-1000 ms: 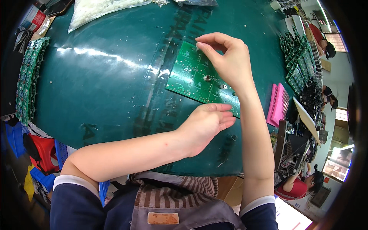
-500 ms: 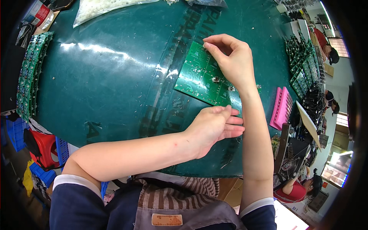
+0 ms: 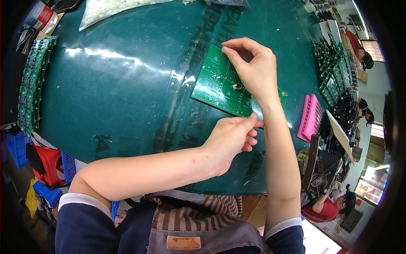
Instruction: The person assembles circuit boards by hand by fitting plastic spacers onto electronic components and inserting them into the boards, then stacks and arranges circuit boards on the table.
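Green circuit board [image 3: 215, 82] flat on the table [image 3: 127, 84], both hands pinched shut on its edges.

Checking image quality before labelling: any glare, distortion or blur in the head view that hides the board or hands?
Head view: a bright glare streak runs across the green table, left of the circuit board; fisheye bends the table edge and blackens the corners; left hand and right hand look sharp; the window at lower right is overexposed.
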Tool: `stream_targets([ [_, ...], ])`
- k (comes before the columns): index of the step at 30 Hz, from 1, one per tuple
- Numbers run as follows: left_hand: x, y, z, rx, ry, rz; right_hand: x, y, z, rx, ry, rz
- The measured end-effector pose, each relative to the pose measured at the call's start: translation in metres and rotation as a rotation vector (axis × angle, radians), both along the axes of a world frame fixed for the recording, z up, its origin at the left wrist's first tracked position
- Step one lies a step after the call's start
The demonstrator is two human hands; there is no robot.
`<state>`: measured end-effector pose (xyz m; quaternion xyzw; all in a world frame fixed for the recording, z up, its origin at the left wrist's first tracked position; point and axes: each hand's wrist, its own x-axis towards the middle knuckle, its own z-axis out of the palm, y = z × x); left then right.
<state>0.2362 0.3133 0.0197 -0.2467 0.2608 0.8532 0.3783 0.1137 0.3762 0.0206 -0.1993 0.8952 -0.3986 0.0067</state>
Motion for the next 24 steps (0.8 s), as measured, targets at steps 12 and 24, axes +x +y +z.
stream_targets([
  [12, 0.002, 0.003, 0.0, 0.058, 0.037, 0.068, 0.008, 0.004, 0.0, 0.022, 0.062, -0.039],
  [24, 0.001, -0.001, 0.013, 0.05, 0.006, 0.014, -0.031, 0.206, 0.05, 0.548, 0.268, -0.425],
])
